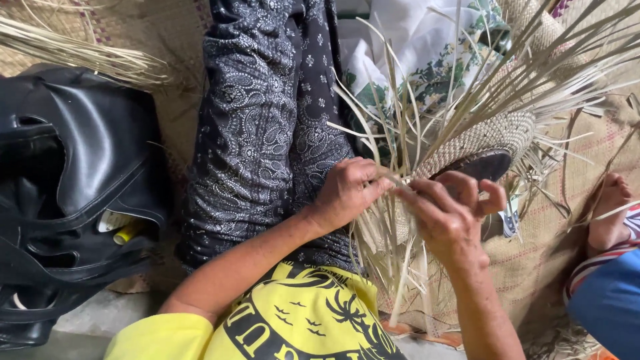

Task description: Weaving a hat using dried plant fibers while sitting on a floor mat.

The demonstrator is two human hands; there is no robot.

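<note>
A half-woven straw basket rests against my lap, with many loose pale strips fanning up and out from its rim. My left hand pinches a few of those strips near the basket's edge. My right hand meets it from the right, fingers curled around strips at the same spot. More strip ends hang down below both hands.
A black leather bag lies at the left with a yellow tube inside. My patterned dark trousers stretch up the middle. A woven mat covers the floor. Another person's bare foot and blue sleeve sit at the right.
</note>
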